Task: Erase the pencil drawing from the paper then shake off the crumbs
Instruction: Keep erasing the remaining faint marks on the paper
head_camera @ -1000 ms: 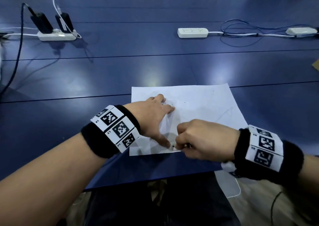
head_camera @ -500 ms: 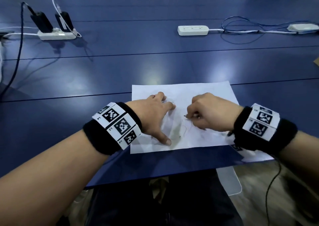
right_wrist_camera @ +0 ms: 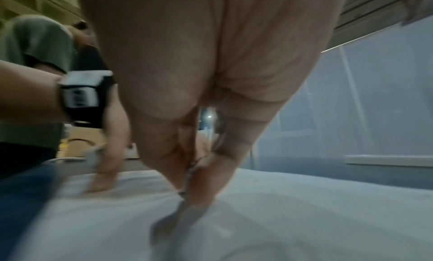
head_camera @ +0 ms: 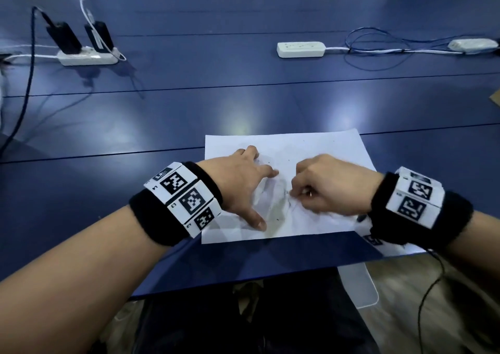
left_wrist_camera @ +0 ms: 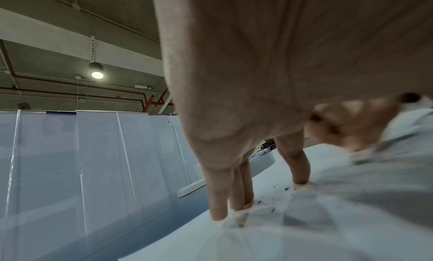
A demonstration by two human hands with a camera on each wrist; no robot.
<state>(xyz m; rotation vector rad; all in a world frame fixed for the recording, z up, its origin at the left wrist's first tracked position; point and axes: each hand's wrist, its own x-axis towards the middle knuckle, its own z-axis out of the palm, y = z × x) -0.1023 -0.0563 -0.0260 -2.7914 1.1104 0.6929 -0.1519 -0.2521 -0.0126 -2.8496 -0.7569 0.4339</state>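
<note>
- Here the paper (head_camera: 292, 148) lies flat on the blue worktop (head_camera: 189, 104), near its front edge, with its near right corner reaching that edge.
- The left hand (head_camera: 243, 183) is spread, straight fingers (left_wrist_camera: 219, 200) and thumb pressing the sheet down on its left half.
- The right hand (head_camera: 324, 186) is clenched, its fingertips pinching something small against the sheet; I take it for an eraser, but it is too hidden and blurred to be sure.
- Faint pencil lines (head_camera: 286, 194) remain between the two hands, so the erasing looks part done.
- Dark crumbs (left_wrist_camera: 271, 209) lie scattered round the left fingertips.
- The sheet is thin, light and limp. It already puckers between the hands, and hard rubbing could crease or tear it, so a flat hand close to the rubbed spot is the sound way to hold it.
- For the shake, I would take it by two opposite edges or corners and lift gently. A loose one-hand hold would let it flop and drop crumbs back.
- The worktop is smooth and glossy, so an unpinned sheet would likely slide.
- Three power strips sit far back: one with plugs (head_camera: 86, 56) at left, one (head_camera: 300, 49) at centre, one (head_camera: 473, 44) at right with blue cable (head_camera: 378, 45).
- Pale partition panels (left_wrist_camera: 93, 153) stand behind, and a ceiling lamp (left_wrist_camera: 96, 74) is lit.
</note>
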